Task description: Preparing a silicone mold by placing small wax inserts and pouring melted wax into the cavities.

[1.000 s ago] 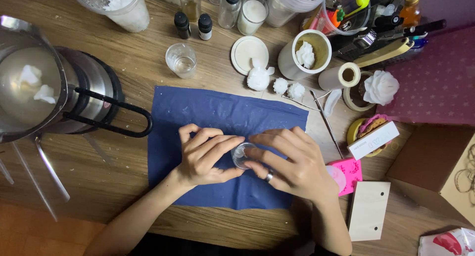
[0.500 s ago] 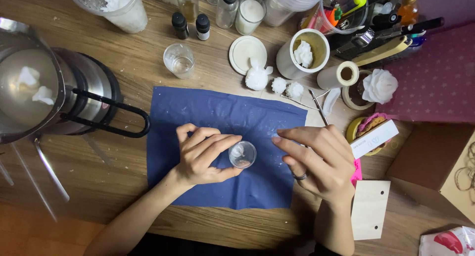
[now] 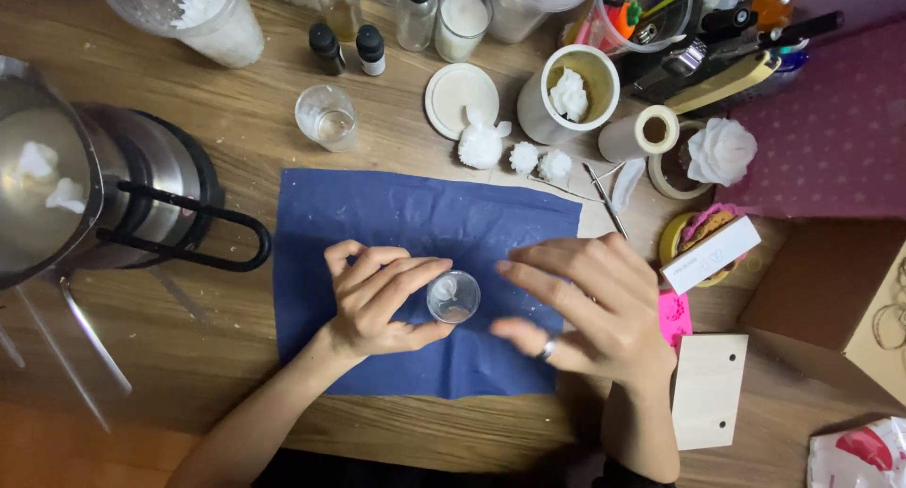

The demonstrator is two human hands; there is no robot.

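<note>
Pinching a small clear glass cup point(image 3: 453, 296), the left hand point(image 3: 377, 299) steadies it on blue cloth point(image 3: 396, 214). It holds perhaps white wax. The right hand point(image 3: 590, 304) hovers spread beside it.

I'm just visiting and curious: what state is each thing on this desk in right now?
Small clear jar: upright, lidless, on the blue cloth.
Left hand: fingers curled around the jar.
Right hand: open, beside the jar, not touching it.
Glass cup: upright, nearly empty.
Metal pitcher: holds white lumps.
White pot: open, white lump inside.
Round lid: lying flat.
</note>
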